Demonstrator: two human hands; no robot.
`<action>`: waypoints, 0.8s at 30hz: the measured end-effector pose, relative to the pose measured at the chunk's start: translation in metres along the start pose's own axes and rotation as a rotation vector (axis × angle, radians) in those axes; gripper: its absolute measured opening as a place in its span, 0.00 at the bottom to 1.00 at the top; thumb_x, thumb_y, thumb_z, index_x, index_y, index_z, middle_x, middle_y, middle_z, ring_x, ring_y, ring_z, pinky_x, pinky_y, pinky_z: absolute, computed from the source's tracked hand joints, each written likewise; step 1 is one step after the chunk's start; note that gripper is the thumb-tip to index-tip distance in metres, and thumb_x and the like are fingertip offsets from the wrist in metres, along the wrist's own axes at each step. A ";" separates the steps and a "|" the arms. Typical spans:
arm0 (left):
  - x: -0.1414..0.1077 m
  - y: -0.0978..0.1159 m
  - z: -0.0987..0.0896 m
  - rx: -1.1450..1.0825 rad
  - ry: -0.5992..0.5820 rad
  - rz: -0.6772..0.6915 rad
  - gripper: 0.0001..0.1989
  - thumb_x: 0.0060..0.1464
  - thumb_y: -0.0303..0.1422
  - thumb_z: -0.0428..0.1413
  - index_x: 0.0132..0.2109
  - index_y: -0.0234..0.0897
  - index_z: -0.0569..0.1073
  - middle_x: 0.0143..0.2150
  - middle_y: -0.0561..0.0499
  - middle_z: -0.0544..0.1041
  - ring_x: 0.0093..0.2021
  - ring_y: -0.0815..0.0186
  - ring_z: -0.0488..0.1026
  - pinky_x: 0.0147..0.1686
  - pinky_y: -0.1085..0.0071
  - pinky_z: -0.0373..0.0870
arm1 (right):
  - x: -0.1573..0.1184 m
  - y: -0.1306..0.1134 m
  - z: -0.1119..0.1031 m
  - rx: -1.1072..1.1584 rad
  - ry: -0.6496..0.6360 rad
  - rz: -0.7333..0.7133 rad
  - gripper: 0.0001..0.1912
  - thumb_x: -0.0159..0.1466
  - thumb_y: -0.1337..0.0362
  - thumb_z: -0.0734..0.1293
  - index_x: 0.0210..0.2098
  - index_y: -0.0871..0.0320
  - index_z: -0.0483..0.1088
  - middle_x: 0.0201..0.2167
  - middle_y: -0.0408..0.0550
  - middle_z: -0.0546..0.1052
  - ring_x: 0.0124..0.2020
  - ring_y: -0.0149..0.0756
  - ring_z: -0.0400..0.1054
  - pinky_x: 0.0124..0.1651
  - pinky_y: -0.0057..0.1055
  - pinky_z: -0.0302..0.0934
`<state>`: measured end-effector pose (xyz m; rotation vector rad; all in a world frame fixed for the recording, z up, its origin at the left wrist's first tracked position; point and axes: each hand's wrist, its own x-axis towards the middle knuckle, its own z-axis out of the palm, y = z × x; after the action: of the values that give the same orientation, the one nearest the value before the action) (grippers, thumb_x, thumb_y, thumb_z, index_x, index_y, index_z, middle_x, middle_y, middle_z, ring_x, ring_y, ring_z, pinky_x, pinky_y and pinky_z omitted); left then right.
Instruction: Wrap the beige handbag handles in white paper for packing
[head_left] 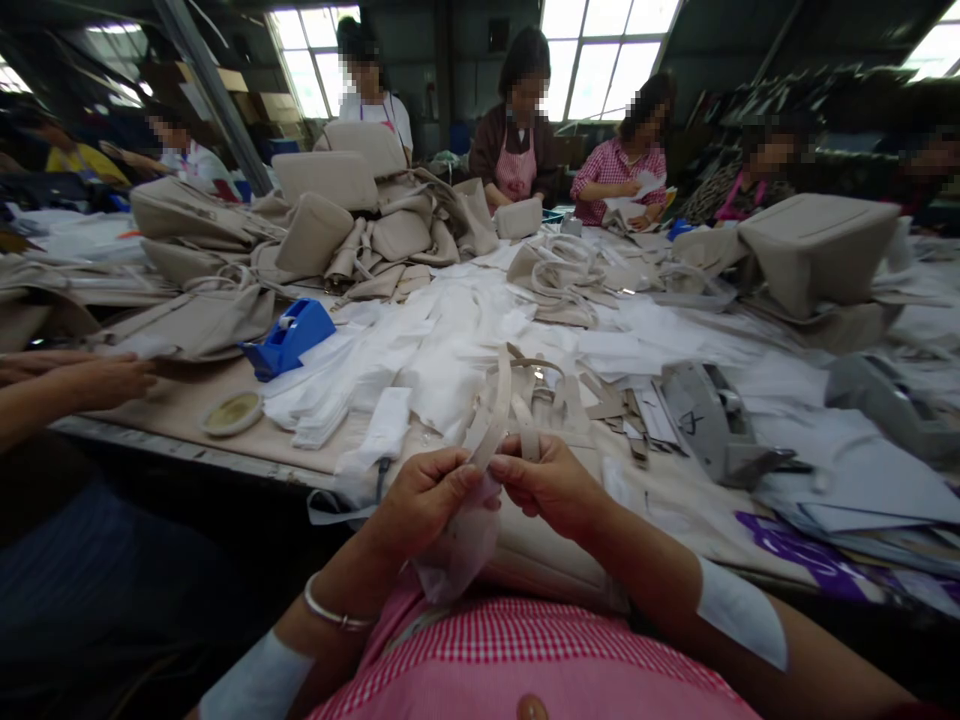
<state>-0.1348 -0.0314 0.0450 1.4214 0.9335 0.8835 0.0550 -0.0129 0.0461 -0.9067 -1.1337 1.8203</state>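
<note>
At the table's near edge a beige bag (544, 550) lies against the apron, partly hidden behind my hands. Its pale strap (495, 408) loops up between them. My left hand (431, 495) is closed, thumb and fingers pinching the strap and a thin translucent wrap (457, 560) that hangs below. My right hand (555, 490) is also closed, pinching at the same strap from the other side, close to the left fingertips. Just beyond the hands, metal fittings show among the bag's straps, too small to tell apart.
A blue tape dispenser (289, 335), a tape roll (231, 412) and white paper strips (337, 395) lie left. Grey tape dispensers (709, 420) stand right. Beige bags (330, 215) are heaped behind. A co-worker's hands (97, 380) are at the left; several people stand across the table.
</note>
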 end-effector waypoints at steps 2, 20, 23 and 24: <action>0.002 0.003 -0.002 0.078 0.048 0.035 0.16 0.61 0.41 0.54 0.35 0.33 0.76 0.34 0.47 0.78 0.34 0.65 0.72 0.35 0.72 0.68 | 0.000 0.000 -0.001 0.009 0.099 -0.006 0.15 0.53 0.56 0.74 0.26 0.61 0.70 0.12 0.35 0.62 0.13 0.21 0.50 0.14 0.21 0.42; 0.012 0.007 -0.012 0.428 0.143 0.230 0.15 0.57 0.37 0.58 0.50 0.39 0.78 0.40 0.48 0.76 0.42 0.63 0.72 0.46 0.67 0.69 | -0.004 0.010 0.012 0.124 0.212 -0.036 0.15 0.51 0.56 0.76 0.26 0.60 0.71 0.15 0.36 0.64 0.15 0.22 0.52 0.16 0.22 0.41; 0.015 0.005 -0.010 0.399 0.189 0.165 0.09 0.57 0.37 0.58 0.34 0.38 0.81 0.30 0.52 0.74 0.33 0.67 0.70 0.39 0.70 0.68 | -0.004 0.005 0.001 0.211 0.139 -0.034 0.16 0.57 0.52 0.70 0.29 0.61 0.75 0.21 0.44 0.70 0.19 0.26 0.59 0.19 0.24 0.51; 0.014 0.004 -0.010 0.410 0.196 0.139 0.10 0.56 0.37 0.59 0.30 0.37 0.80 0.26 0.53 0.73 0.31 0.68 0.69 0.38 0.70 0.68 | -0.004 -0.001 -0.004 0.248 0.108 -0.043 0.18 0.58 0.51 0.68 0.31 0.61 0.76 0.24 0.47 0.72 0.22 0.28 0.62 0.23 0.26 0.55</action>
<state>-0.1380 -0.0143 0.0496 1.7887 1.2260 0.9850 0.0602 -0.0143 0.0459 -0.8175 -0.8322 1.8061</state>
